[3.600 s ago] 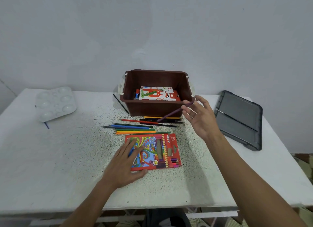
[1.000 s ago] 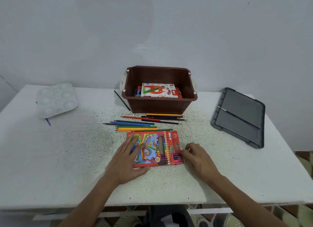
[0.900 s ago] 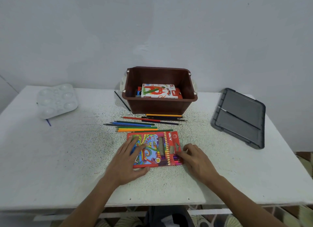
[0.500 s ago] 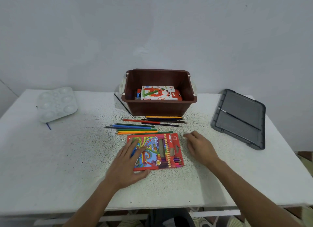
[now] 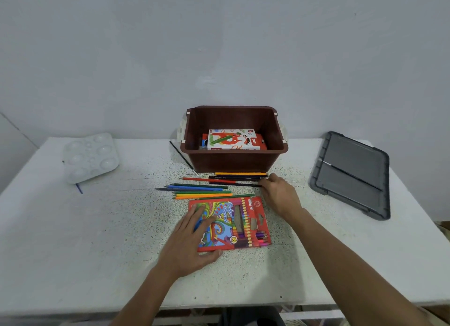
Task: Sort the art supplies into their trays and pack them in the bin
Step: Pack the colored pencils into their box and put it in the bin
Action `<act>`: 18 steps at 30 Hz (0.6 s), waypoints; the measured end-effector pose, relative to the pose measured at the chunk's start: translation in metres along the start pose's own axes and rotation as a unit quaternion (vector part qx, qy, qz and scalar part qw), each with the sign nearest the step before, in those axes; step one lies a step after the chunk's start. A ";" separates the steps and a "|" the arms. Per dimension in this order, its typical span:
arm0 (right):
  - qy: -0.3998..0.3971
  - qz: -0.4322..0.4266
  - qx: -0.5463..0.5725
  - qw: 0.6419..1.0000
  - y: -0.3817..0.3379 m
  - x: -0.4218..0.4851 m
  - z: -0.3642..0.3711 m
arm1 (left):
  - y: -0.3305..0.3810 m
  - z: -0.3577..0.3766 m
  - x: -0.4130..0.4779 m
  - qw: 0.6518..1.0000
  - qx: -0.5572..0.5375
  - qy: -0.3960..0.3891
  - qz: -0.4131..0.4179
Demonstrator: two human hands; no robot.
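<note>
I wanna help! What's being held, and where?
Left hand presses on the pencil box, its left half. Right hand touches the dark pencils at their ends; grip unclear.

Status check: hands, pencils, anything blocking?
Left hand flat on pencil box. Right hand at loose pencils by bin, grip unclear. Nothing in the way.

We count one brown bin, one grey lid, one white palette and one red pencil box. The loose coloured pencils come to about eleven, though some overlap. We also see two thin brushes and one oil pastels box.
</note>
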State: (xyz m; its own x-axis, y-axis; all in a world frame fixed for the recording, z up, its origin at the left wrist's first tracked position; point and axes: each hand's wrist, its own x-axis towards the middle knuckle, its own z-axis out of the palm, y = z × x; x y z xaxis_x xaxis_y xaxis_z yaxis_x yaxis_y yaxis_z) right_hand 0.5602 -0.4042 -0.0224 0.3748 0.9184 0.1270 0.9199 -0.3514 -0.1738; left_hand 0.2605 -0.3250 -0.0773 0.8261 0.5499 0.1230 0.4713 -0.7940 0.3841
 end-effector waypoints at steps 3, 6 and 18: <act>-0.012 0.008 -0.024 1.000 -0.001 -0.001 0.002 | 0.000 -0.001 0.000 1.000 -0.001 0.005 0.005; -0.027 0.013 -0.050 0.998 0.007 -0.004 -0.001 | -0.001 -0.001 0.000 1.000 -0.002 0.002 0.007; 0.022 -0.023 -0.089 0.996 0.087 -0.059 -0.034 | 0.001 0.000 0.001 1.000 0.011 0.012 0.017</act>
State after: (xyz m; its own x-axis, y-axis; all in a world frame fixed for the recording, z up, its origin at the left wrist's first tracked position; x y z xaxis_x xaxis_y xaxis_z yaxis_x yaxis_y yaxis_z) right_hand 0.6219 -0.4955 -0.0123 0.3329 0.9266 0.1749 0.9405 -0.3396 0.0088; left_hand 0.2613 -0.3251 -0.0766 0.8344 0.5284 0.1568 0.4499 -0.8173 0.3600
